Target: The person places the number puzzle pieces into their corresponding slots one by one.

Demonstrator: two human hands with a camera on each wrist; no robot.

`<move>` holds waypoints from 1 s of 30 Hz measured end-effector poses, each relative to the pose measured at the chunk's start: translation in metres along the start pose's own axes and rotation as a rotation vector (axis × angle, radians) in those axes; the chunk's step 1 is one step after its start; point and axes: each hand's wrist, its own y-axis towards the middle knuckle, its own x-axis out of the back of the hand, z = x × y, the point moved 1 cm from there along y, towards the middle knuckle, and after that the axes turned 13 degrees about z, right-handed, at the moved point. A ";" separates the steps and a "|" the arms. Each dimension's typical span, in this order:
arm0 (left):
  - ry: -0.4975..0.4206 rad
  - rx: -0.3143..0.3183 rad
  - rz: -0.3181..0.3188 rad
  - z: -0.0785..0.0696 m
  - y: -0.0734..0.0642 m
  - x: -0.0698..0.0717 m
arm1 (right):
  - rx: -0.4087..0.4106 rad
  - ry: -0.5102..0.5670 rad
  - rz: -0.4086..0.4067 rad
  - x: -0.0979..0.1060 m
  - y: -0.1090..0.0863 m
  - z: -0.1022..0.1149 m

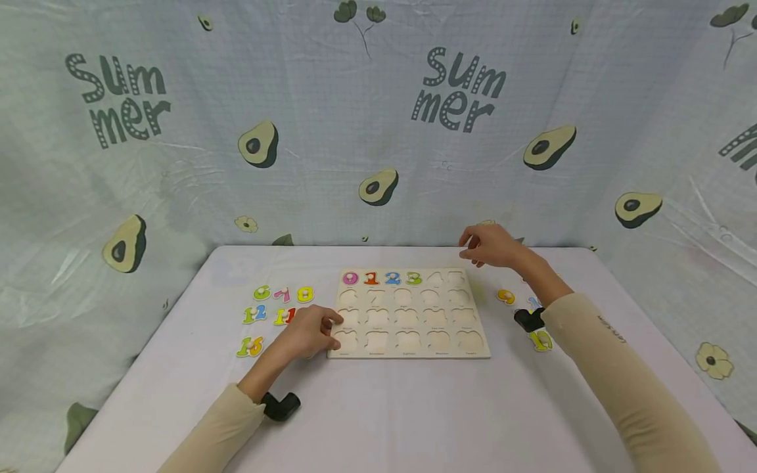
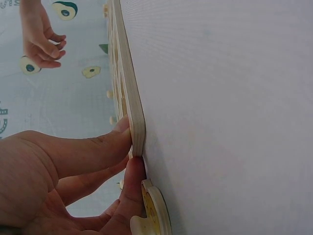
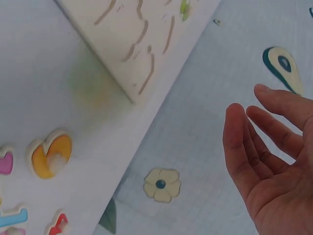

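A wooden number puzzle board (image 1: 408, 355) lies on the table with the 0 (image 1: 350, 278), 1 (image 1: 371, 278), 2 (image 1: 393, 278) and 3 (image 1: 413, 278) in its top row; its other recesses are bare. My left hand (image 1: 309, 332) holds the board's left edge near the front corner. In the left wrist view, the thumb rests on the board and a finger touches its side, with a yellow knobbed piece (image 2: 159, 210) beside that finger. Beyond the board's far right corner, my right hand (image 1: 489, 246) hangs in the air with loosely bent fingers, holding nothing.
Left of the board lie several number pieces, among them a 6 (image 1: 262, 293), 8 (image 1: 305, 293), 12 (image 1: 255, 314) and 16 (image 1: 250, 346). On the right are a yellow-orange piece (image 1: 505, 296) and a green-yellow one (image 1: 541, 340), partly near the right forearm. A patterned cloth (image 1: 331, 131) hangs behind the table.
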 end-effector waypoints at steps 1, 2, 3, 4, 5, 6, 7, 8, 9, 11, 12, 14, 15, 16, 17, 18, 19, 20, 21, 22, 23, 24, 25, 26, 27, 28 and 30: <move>0.005 -0.005 0.002 0.000 0.000 0.000 | -0.006 -0.003 -0.006 0.002 -0.002 -0.004; 0.009 -0.008 0.002 0.000 0.001 0.000 | -0.013 -0.004 -0.012 0.003 -0.004 -0.008; 0.010 -0.008 0.002 0.000 0.001 0.000 | -0.015 -0.003 -0.014 0.005 -0.006 -0.012; 0.009 -0.008 0.000 -0.001 0.001 0.000 | -0.028 0.000 -0.016 0.007 -0.009 -0.016; 0.011 -0.010 -0.001 -0.001 0.002 0.000 | -0.036 0.006 -0.016 0.008 -0.011 -0.020; 0.019 -0.014 -0.002 0.000 0.002 0.000 | -0.047 0.007 -0.018 0.009 -0.012 -0.025; 0.022 -0.016 -0.002 0.000 0.003 0.000 | -0.055 0.010 -0.018 0.011 -0.015 -0.029; 0.025 -0.016 -0.004 0.000 0.003 -0.001 | -0.060 0.013 -0.018 0.012 -0.017 -0.033; 0.020 -0.011 -0.005 0.000 0.003 -0.001 | -0.070 0.015 -0.018 0.013 -0.019 -0.038; 0.016 -0.006 -0.005 0.000 0.003 -0.001 | -0.085 0.019 -0.019 0.014 -0.024 -0.045; 0.014 -0.003 -0.004 0.000 0.003 -0.001 | -0.090 0.020 -0.019 0.015 -0.026 -0.048; 0.007 0.005 -0.003 0.000 0.003 -0.001 | -0.104 0.022 -0.016 0.015 -0.031 -0.054; 0.002 0.011 -0.002 0.000 0.002 -0.001 | -0.116 0.022 -0.016 0.015 -0.033 -0.056; 0.003 0.013 -0.003 0.001 0.002 -0.001 | -0.125 0.024 -0.013 0.015 -0.035 -0.058; 0.006 0.014 -0.004 0.000 0.002 -0.001 | -0.137 0.025 -0.013 0.015 -0.037 -0.060; 0.009 0.013 -0.005 0.000 0.001 -0.001 | -0.147 0.026 -0.011 0.015 -0.039 -0.062; 0.011 0.012 -0.007 0.000 0.001 0.000 | -0.158 0.030 -0.010 0.014 -0.040 -0.064; 0.012 0.012 -0.008 0.000 0.002 0.000 | -0.166 0.034 -0.008 0.014 -0.041 -0.066; 0.012 0.011 -0.010 0.000 0.001 0.000 | -0.173 0.037 -0.007 0.013 -0.043 -0.069; 0.012 0.008 -0.011 0.000 0.002 -0.001 | -0.179 0.042 -0.005 0.013 -0.044 -0.071; 0.010 0.006 -0.011 0.000 0.002 -0.001 | -0.186 0.043 -0.007 0.012 -0.044 -0.074; 0.012 -0.001 -0.010 0.000 0.002 -0.001 | -0.192 0.042 -0.010 0.012 -0.045 -0.077; 0.011 -0.003 -0.009 0.000 0.002 -0.001 | -0.199 0.042 -0.011 0.011 -0.046 -0.080; 0.010 -0.004 -0.009 0.000 0.002 -0.001 | -0.207 0.039 -0.015 0.010 -0.046 -0.083; 0.010 -0.005 -0.009 0.000 0.002 -0.001 | -0.218 0.038 -0.020 0.010 -0.047 -0.086; 0.011 -0.005 -0.009 0.000 0.002 -0.001 | -0.227 0.037 -0.026 0.009 -0.047 -0.089; 0.012 -0.004 -0.010 -0.001 0.002 -0.002 | -0.249 0.032 -0.037 0.007 -0.049 -0.095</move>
